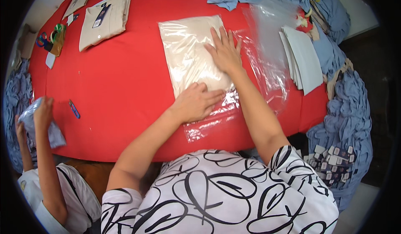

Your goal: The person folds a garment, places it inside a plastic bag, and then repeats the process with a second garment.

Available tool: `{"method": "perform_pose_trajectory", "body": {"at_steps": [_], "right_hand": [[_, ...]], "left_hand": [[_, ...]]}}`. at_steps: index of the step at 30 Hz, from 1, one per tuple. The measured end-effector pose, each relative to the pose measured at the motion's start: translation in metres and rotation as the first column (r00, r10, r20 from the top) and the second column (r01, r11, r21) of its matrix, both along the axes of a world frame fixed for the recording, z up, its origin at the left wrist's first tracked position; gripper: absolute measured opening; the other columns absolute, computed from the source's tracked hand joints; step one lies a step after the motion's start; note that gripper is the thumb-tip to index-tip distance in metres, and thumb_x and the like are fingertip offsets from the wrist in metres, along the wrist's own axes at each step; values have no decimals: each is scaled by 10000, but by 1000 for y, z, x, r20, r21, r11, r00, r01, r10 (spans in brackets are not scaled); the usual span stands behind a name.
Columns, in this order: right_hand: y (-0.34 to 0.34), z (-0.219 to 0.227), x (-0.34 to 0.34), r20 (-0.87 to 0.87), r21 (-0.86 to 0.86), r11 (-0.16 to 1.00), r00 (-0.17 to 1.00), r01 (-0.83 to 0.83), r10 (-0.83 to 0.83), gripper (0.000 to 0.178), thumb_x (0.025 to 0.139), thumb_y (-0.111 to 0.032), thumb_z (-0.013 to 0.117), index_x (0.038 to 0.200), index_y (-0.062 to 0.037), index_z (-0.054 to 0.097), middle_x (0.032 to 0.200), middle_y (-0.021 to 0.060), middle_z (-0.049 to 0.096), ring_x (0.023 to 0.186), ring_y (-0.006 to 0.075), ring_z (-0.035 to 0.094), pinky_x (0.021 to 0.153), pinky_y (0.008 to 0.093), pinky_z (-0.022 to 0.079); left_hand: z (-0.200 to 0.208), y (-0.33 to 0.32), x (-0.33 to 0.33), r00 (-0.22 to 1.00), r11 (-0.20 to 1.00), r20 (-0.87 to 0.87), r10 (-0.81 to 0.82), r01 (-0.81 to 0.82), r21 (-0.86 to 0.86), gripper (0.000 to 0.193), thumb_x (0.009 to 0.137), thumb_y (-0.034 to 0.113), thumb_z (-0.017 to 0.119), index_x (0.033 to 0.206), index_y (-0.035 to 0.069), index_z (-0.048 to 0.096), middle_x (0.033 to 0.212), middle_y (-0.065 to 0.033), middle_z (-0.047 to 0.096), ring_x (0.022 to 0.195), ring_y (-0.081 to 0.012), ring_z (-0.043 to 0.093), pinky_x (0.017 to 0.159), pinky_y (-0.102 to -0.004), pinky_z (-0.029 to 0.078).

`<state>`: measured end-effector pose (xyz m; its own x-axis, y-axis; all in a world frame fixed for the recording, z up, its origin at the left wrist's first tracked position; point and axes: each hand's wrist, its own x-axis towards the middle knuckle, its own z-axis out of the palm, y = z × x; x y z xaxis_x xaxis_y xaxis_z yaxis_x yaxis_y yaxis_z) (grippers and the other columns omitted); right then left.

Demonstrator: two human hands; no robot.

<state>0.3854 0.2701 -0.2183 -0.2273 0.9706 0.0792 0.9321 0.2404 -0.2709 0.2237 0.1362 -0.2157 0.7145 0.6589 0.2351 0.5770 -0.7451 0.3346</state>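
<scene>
A folded cream garment point(186, 46) lies flat inside a clear plastic bag point(194, 133) on the red-covered table. My right hand point(225, 52) rests on the upper right part of the bagged garment, its fingers spread. Lower down, near the bag's open-looking end, my left hand point(196, 102) lies across the plastic with its fingers stretched to the right. Both palms press on the bag and neither grips anything. Just right of it, more clear plastic bags point(267, 54) are spread out, partly under my right forearm.
A stack of white boards point(303, 60) lies at the right. Folded beige shirts point(106, 19), tape rolls point(56, 33) and blue snips point(74, 109) are on the left. Blue garments point(351, 108) hang round the edges, some with tags point(334, 163). A co-worker point(46, 121) at lower left handles a blue bundle.
</scene>
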Motion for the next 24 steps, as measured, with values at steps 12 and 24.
{"method": "perform_pose_trajectory", "body": {"at_steps": [12, 24], "right_hand": [[-169, 24, 152, -411, -247, 964, 911, -94, -16, 346, 886, 89, 504, 1157, -63, 657, 953, 81, 609, 979, 227, 576, 890, 344, 470], [-96, 32, 100, -849, -97, 993, 526, -71, -45, 151, 949, -147, 620, 1026, -35, 687, 919, 44, 631, 849, 146, 612, 725, 296, 522]], "left_hand": [[1, -22, 24, 990, 992, -62, 124, -124, 16, 354, 906, 177, 592, 1247, 126, 671, 1349, 48, 600, 951, -232, 534, 914, -362, 428], [32, 5, 10, 952, 685, 124, 280, -107, -721, 608, 1042, 497, 334, 1504, 105, 387, 1455, -179, 496, 1264, -330, 495, 1093, -441, 353]]}}
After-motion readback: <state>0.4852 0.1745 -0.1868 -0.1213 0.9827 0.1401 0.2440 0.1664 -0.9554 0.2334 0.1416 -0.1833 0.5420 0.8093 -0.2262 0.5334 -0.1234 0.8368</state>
